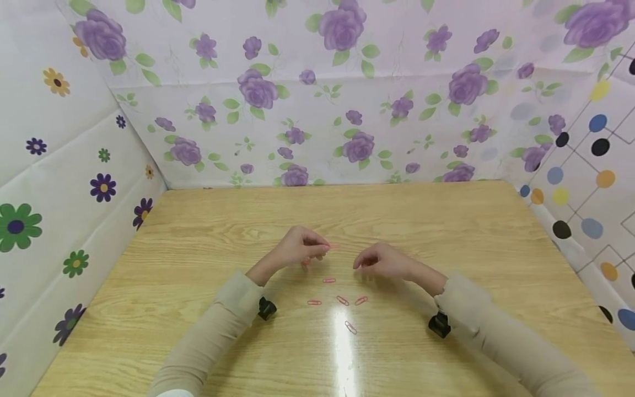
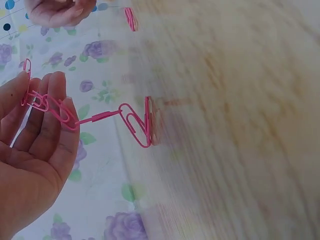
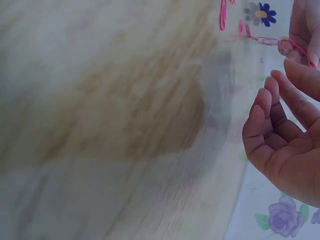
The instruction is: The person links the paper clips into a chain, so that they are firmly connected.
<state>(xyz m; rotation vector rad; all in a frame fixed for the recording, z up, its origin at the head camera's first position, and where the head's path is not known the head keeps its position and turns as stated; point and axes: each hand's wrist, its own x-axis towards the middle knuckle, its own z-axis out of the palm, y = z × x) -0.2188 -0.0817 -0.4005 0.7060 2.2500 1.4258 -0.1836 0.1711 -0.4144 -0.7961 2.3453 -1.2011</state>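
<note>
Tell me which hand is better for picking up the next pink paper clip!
Probably the right hand: its grip looks empty, and loose paper clips lie close by. The left hand has the paper-clip chain in its grip.

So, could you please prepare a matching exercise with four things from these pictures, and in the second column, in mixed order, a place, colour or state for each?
Column one:
1. left hand
2. right hand
3. loose clips
4. back cloth

Column two:
A. lying on the table
B. white with purple flowers
C. holding nothing visible
D. pinching the chain

Right pairs: 1-D, 2-C, 3-A, 4-B.
</note>
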